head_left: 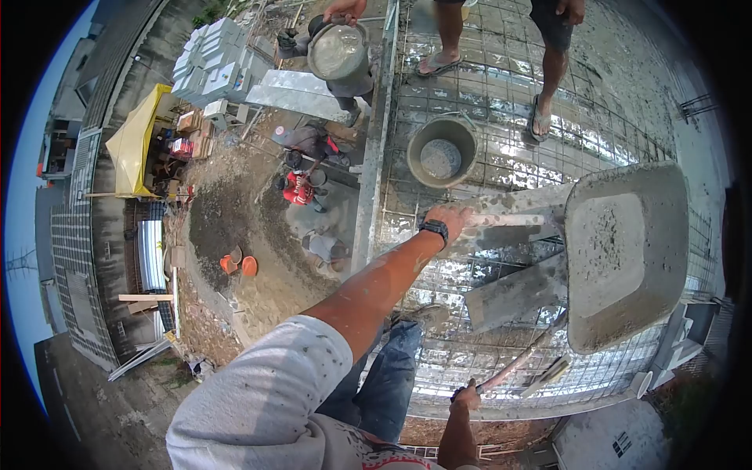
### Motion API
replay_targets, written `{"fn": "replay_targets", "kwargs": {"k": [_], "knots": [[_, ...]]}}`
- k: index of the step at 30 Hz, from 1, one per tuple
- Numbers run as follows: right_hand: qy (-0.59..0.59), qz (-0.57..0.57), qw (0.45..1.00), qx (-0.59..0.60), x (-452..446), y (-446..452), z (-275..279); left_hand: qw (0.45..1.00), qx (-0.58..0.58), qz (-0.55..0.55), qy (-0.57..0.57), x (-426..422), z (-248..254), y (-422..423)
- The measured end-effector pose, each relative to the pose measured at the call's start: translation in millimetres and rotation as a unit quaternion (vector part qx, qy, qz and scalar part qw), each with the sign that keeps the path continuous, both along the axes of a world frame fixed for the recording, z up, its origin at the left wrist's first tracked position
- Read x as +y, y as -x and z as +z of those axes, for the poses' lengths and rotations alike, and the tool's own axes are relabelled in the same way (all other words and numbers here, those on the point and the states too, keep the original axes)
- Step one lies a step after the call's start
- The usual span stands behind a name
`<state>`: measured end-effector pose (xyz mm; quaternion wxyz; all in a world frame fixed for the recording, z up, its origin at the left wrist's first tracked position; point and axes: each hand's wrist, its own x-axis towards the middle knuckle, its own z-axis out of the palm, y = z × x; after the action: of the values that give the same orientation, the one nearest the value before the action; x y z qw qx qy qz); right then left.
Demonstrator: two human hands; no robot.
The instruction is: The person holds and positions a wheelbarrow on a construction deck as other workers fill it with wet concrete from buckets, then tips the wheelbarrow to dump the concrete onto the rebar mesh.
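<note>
A mud-smeared wheelbarrow (580,305) stands on the right, its tray coated with wet grey cement and nearly bare of load. My left hand (450,221), with a dark watch at the wrist, is closed around the upper handle (505,220). Lower in the view, my right hand (468,396) grips the other handle (517,363). Just above my left hand, a grey bucket (415,157) with some grey mix inside rests on the steel mesh.
Steel mesh (501,117) covers the deck, with planks (517,294) under the wheelbarrow. A co-worker in sandals (540,121) stands at the top. Another person's hand (345,9) holds a full bucket (337,53) by the deck edge (374,172). Several people work below.
</note>
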<state>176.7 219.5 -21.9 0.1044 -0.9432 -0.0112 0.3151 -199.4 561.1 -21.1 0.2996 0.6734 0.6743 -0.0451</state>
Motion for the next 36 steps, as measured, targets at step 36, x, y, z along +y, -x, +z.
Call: {"fn": "replay_targets", "kwargs": {"k": [36], "knots": [[-0.061, 0.104, 0.991, -0.055, -23.8, -17.8, -15.6, 0.996, 0.028, -0.082, 0.001, 8.1, 13.4, -4.5]]}}
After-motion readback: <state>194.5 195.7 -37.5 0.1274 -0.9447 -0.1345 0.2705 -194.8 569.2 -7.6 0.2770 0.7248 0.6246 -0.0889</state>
